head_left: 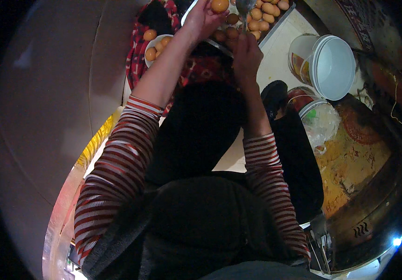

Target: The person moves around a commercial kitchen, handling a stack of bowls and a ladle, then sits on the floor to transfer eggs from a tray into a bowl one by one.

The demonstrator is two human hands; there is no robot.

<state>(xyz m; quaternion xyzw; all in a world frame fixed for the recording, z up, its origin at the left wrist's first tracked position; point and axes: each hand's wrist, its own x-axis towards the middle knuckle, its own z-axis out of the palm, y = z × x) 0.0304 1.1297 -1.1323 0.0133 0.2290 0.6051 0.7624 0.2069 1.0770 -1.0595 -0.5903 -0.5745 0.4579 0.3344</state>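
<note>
My left hand (201, 19) holds a brown egg (220, 5) at the top of the view. In my right hand (248, 54) is the handle of a metal utensil (245, 7), perhaps a spoon, its far end cut off by the picture's edge. Both hands are over or beside a tray (278, 24) holding many brown eggs (268, 8); some eggs (232, 32) lie in shadow between the hands. Left of my left forearm, a white bowl (147, 60) holds several eggs (151, 54). A single egg (149, 35) rests beside it on a red and black patterned cloth (137, 57).
On the right, a white plastic bucket (335, 68) lies tilted, its mouth facing me. Below it, another bucket (300, 99) has clear plastic wrapping (321, 122) at its mouth. A stained yellow-brown surface (355, 164) lies lower right. A large grey panel (54, 87) stands left.
</note>
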